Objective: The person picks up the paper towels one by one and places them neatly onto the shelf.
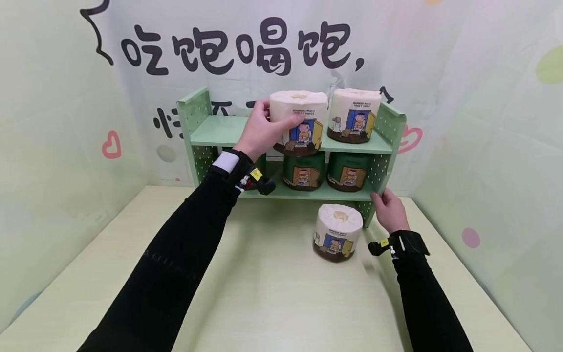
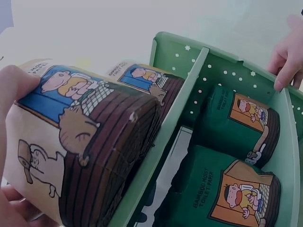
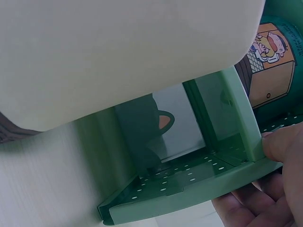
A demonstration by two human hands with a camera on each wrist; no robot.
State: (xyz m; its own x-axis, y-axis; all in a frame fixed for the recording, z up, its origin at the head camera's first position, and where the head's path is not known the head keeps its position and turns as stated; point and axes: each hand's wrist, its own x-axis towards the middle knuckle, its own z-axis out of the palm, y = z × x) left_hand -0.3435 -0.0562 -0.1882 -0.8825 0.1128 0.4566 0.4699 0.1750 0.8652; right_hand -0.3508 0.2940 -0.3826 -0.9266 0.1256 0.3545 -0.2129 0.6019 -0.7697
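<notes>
My left hand [image 1: 259, 131] grips a white-wrapped toilet paper roll [image 1: 310, 110], thumb across its printed front. The roll is upright in the head view, at the front of the upper board of a green two-tier shelf [image 1: 224, 129]; in the left wrist view its brown base [image 2: 120, 151] overlaps the board's edge. Beside it, another white roll [image 1: 355, 115] stands on the right of that board. My right hand [image 1: 390, 211] holds the shelf's right side panel [image 3: 199, 191] low down, thumb at the front and fingers curled behind.
On the lower board stand green-wrapped rolls [image 1: 303, 171], the left one partly hidden by my left arm. One white roll [image 1: 337, 232] stands on the pale table [image 1: 264, 293] in front of the shelf, near my right hand. A printed wall [image 1: 281, 49] rises behind.
</notes>
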